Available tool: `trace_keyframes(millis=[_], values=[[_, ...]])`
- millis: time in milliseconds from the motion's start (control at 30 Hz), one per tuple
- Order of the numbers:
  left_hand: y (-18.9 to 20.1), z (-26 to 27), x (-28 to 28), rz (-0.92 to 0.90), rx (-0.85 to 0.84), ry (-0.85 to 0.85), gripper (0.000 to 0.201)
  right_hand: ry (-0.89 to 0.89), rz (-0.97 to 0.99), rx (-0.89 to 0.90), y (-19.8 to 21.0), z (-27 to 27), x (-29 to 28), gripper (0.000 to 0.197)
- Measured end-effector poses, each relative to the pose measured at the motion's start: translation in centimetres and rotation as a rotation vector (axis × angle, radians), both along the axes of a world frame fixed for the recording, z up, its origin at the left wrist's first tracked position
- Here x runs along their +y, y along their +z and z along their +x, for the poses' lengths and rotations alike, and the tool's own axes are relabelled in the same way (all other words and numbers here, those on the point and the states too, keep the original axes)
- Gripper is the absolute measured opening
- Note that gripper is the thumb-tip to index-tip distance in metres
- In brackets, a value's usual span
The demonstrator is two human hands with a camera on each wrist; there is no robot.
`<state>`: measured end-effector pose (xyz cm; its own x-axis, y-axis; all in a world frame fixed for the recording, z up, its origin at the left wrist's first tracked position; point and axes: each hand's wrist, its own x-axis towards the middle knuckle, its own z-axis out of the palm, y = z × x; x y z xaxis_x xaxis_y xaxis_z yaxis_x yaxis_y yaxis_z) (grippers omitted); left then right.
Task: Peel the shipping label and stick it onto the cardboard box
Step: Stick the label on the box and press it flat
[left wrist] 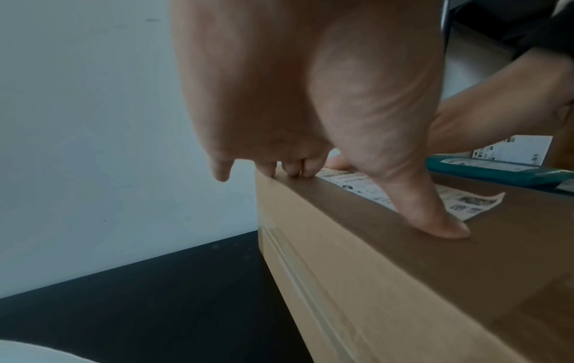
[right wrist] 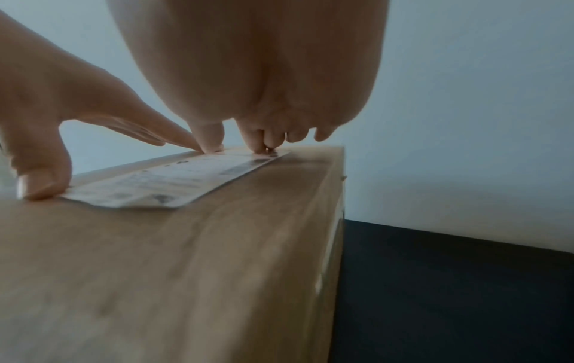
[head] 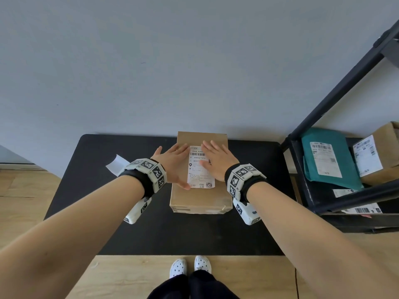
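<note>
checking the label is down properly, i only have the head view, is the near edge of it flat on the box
Observer: Not fully. In the right wrist view the near corner of the shipping label curls slightly off the cardboard box.
Operator: is the left thumb on it
Observer: The left hand has its thumb tip on bare cardboard beside the label's edge.
Operator: right hand pressing flat?
Observer: The right hand touches the label's far end with fingertips only, palm raised.

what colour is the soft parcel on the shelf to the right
Teal green, with a white printed label stuck on it. The parcel shows best in the head view.
</note>
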<state>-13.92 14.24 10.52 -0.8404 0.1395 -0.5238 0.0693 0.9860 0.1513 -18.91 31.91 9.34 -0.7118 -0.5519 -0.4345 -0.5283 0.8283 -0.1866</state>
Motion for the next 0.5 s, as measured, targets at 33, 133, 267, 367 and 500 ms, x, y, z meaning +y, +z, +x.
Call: trace_keyframes(millis=[33,133,267,367,500], values=[[0.0,0.3,-0.1,0.007,-0.002,0.001,0.127,0.014,0.001,-0.011,0.0,-0.1,-0.5,0.06],[0.1,1.0,-0.6,0.019,-0.001,0.01,0.127,0.063,-0.007,-0.034,-0.2,-0.3,-1.8,0.06],[-0.1,1.7,-1.4,0.03,-0.033,0.018,0.131,0.084,0.001,-0.073,0.2,-0.5,-2.7,0.059],[-0.2,2.0,-1.5,0.043,-0.047,0.02,0.132,0.115,0.018,-0.071,0.7,0.2,-2.5,0.058],[0.0,2.1,-1.3,0.04,-0.049,0.028,0.131,0.137,0.011,-0.084,0.8,2.6,-1.5,0.058]])
